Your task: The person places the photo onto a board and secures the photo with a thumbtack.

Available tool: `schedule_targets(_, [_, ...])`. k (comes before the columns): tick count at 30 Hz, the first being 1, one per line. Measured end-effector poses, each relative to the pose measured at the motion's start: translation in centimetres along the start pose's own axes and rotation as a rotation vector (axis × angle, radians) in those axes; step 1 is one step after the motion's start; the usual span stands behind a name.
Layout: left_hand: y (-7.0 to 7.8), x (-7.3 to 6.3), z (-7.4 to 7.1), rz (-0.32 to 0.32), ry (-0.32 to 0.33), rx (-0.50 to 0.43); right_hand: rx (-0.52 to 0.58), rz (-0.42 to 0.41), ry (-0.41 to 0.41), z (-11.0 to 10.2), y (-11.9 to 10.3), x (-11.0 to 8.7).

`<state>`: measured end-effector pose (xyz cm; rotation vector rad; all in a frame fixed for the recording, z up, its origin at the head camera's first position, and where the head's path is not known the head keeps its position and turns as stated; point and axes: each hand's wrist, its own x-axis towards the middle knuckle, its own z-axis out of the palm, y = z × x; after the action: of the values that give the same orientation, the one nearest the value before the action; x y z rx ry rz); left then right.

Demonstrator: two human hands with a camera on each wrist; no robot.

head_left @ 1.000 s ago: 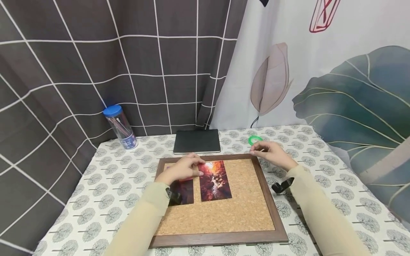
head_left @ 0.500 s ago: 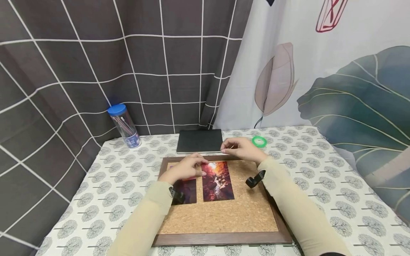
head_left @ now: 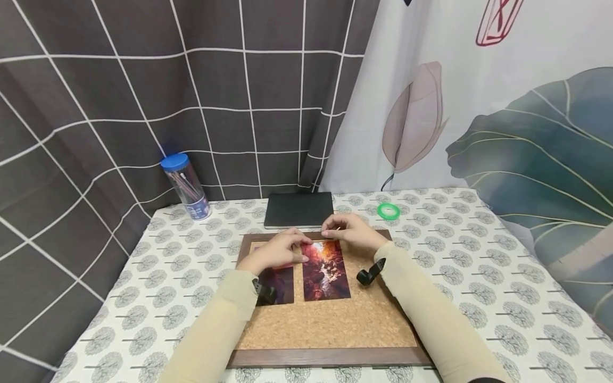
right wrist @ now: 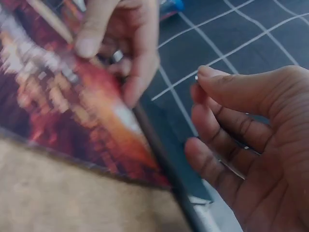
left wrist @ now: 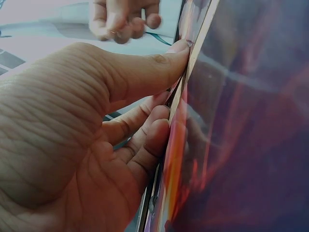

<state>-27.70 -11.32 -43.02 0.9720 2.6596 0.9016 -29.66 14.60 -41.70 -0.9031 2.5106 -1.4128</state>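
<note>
My left hand (head_left: 280, 250) reaches over the cork board (head_left: 335, 324), thumb and bent fingers holding the left edge and upper corner of a red-orange canyon photo (head_left: 328, 274). A second, darker photo (head_left: 282, 287) lies left of it, partly covered by my left wrist. Close to the photo's top edge, my right hand (head_left: 351, 231) pinches a tiny whitish piece (right wrist: 197, 77) between thumb and forefinger, its other fingers loosely bent. Most of that piece is hidden by the fingertips. In the left wrist view, the left thumb (left wrist: 164, 65) lies along the gap between the photos.
A dark wood frame (head_left: 330, 357) borders the board. Behind it are a black notebook (head_left: 299, 209) and a green tape-like ring (head_left: 388, 211). A clear tube with a blue lid (head_left: 187, 189) stands back left on the tree-print tablecloth (head_left: 139, 314). Curtains hang behind.
My right hand has moved left from beside the green ring to the canyon photo's top edge, dipping slightly at the end. The left hand has stayed on the photo.
</note>
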Motion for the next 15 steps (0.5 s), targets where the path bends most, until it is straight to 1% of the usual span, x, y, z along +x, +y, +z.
schedule_targets(4, [0.0, -0.1, -0.2, -0.004, -0.005, 0.004, -0.078, -0.009, -0.071, 0.8, 0.8, 0.3])
schedule_targets(7, [0.0, -0.1, -0.2, -0.005, -0.004, 0.012, -0.135, -0.021, -0.103, 1.2, 1.2, 0.3])
schedule_targets(15, [0.2, -0.2, -0.3, -0.008, -0.007, -0.002, -0.181, -0.032, -0.089, 1.4, 2.0, 0.2])
